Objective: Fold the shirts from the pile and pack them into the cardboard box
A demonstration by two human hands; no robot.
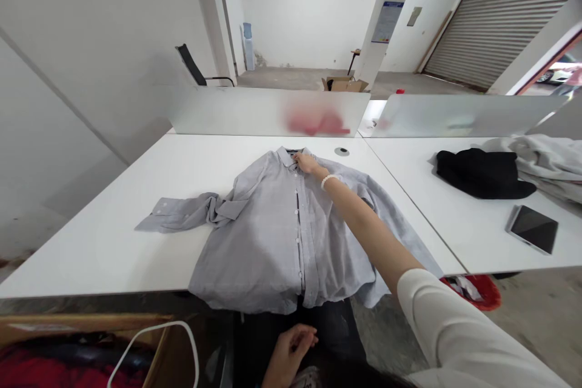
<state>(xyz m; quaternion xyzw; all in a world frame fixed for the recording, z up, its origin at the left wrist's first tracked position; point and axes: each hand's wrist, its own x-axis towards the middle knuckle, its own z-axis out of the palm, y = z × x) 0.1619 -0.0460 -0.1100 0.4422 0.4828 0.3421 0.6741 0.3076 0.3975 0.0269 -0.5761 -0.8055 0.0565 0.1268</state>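
1. White tabletop (113, 254) spreads beneath the grey shirt and out past both its sides, with a seam running to the shirt's right.
2. Frosted screen (227, 112) stands along the far edge, beyond the shirt's collar.
3. Grey shirt (259, 236) lies front up on the tabletop, hem over the near edge, one sleeve stretched out leftward; white buttons run down its front.
4. Open box (91, 319) sits below the tabletop, left of the shirt's hem, with red stuff inside.
5. Black cloth (482, 173) lies bunched well to the shirt's right.
6. Right hand (307, 163) pinches the shirt's collar, fingertips together.
7. Left hand (293, 345) is below the shirt's hem, fingers loosely curled; I cannot tell whether they close on anything.
8. Dark-faced device (534, 229) lies right of the shirt, nearer than the black cloth.
9. Pale bracelet (330, 179) circles the right wrist, over the shirt's shoulder.
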